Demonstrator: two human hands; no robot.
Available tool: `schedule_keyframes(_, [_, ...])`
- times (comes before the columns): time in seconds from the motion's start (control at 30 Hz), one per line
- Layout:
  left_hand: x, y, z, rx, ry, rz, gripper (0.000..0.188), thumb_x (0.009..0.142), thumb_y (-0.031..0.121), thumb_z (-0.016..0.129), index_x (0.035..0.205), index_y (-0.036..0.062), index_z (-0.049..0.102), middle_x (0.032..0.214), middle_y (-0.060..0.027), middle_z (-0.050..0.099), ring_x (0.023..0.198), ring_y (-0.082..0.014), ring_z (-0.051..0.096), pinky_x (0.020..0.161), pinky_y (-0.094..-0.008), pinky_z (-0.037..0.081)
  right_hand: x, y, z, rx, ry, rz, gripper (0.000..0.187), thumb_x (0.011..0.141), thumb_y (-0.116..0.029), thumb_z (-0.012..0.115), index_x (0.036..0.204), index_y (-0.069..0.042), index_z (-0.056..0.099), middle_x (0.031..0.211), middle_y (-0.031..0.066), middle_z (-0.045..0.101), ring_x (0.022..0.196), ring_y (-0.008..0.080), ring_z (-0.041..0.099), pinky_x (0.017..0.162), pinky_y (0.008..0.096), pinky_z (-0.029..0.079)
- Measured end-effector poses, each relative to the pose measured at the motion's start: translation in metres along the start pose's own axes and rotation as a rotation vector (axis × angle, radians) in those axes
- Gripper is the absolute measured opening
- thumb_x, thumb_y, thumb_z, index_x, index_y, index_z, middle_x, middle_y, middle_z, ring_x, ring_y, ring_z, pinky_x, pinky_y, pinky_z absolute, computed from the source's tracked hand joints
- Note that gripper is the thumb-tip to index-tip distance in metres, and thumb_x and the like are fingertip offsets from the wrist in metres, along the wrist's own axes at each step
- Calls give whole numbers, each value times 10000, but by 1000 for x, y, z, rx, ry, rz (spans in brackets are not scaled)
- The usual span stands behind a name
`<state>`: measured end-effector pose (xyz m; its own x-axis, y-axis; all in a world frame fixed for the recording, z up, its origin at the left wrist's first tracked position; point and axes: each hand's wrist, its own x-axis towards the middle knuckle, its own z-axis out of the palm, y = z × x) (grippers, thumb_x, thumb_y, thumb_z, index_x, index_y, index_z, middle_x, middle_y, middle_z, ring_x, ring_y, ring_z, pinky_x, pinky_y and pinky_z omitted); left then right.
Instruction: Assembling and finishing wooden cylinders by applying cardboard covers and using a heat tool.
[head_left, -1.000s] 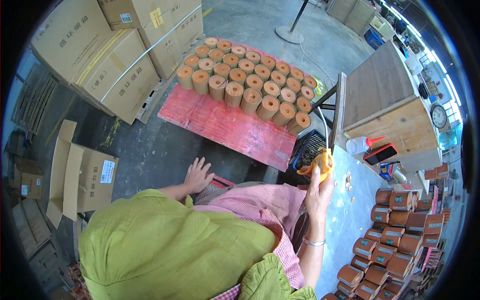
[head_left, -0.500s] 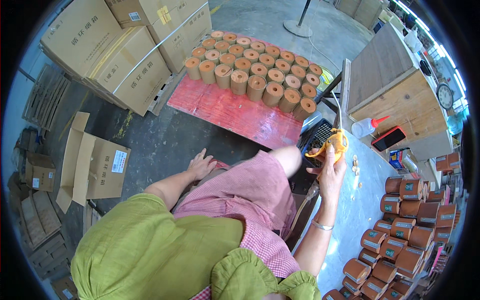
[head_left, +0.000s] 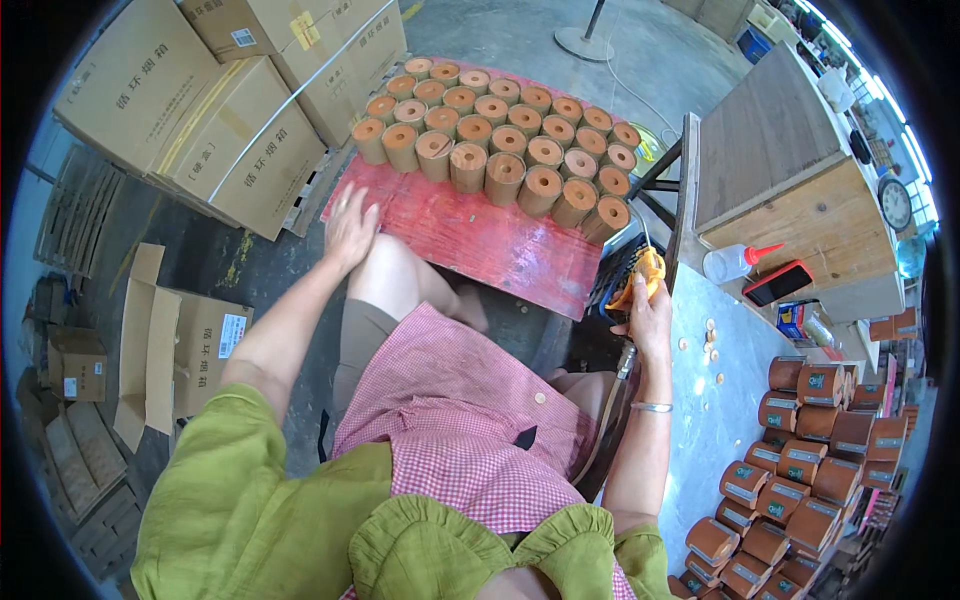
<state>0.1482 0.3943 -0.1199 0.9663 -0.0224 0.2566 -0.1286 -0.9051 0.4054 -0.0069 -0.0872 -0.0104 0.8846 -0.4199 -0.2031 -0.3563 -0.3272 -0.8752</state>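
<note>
My right hand [head_left: 645, 318] is closed around a yellow-orange hand tool [head_left: 642, 279] at the left edge of the grey worktop [head_left: 690, 400]. A hose with a metal fitting [head_left: 626, 358] hangs just below that hand. Fingers stretched out, my left hand [head_left: 352, 232] is open above my knee, by the left edge of the red board [head_left: 480, 232]. It holds nothing. Rows of tan cylinders [head_left: 505, 178] with orange tops, each with a hole in the middle, stand on the board beyond my hands.
Brown cylinders [head_left: 785, 495] are stacked at the right. A red-tipped squeeze bottle [head_left: 728, 262] and a phone [head_left: 778, 284] lie near a wooden cabinet [head_left: 770, 150]. Small round discs [head_left: 710, 338] are scattered on the worktop. Large cartons [head_left: 240, 130] and an opened carton [head_left: 195, 340] occupy the left.
My left hand has moved forward and left, from beside my lap to the red board's edge. My knees have shifted and the right hand has lowered slightly leftward, still gripping the yellow-orange tool.
</note>
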Motion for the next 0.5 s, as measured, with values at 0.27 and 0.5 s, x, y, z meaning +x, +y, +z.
schedule_keyframes(0.27, [85,200,74,49,-358,686,669,976,445,629,1550,161,433,1685,-166,237,1548,-422,211,1219,-611,257,43,17,14,-230,76,125,445,1054,-333,541,1198,88,553,900,252,712,632,353,742,445,400,601])
schedule_keyframes(0.5, [125,305,180,15,-594,845,743,965,485,634,1605,224,362,1723,-133,144,1584,-403,98,1241,-654,159,76,13,21,-336,83,246,408,1060,-311,546,1113,93,553,790,223,711,590,327,733,414,379,573])
